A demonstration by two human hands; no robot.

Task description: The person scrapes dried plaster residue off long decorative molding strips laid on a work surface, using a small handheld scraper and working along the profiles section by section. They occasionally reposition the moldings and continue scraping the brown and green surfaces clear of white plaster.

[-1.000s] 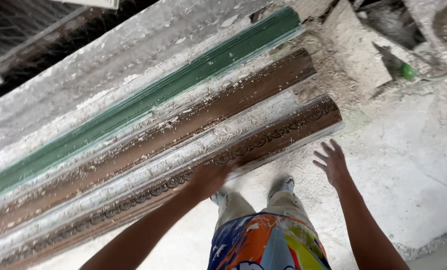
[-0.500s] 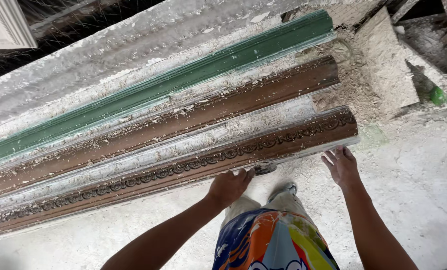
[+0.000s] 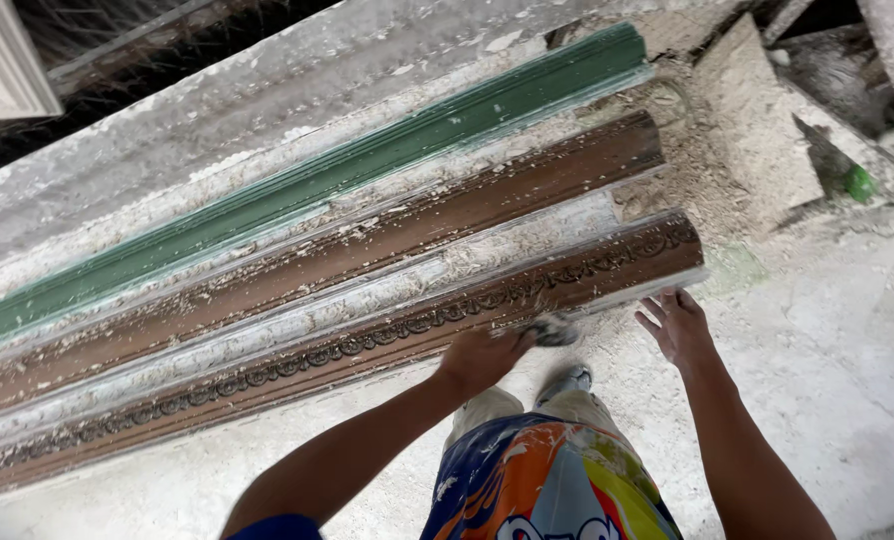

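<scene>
Carved brown moulding (image 3: pixel 367 345), dusted with plaster crumbs, is gripped underneath by left hand (image 3: pixel 479 358); right hand (image 3: pixel 675 325) touches it open-fingered.

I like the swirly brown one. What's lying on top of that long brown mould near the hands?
Pale crumbly bits and dust lie scattered along the carved brown mould. The left hand covers a stretch of its near edge; the right hand sits at its end. What is underneath it is hidden.

The ornate brown moulding (image 3: pixel 367 345) perhaps runs on past the left edge.
</scene>
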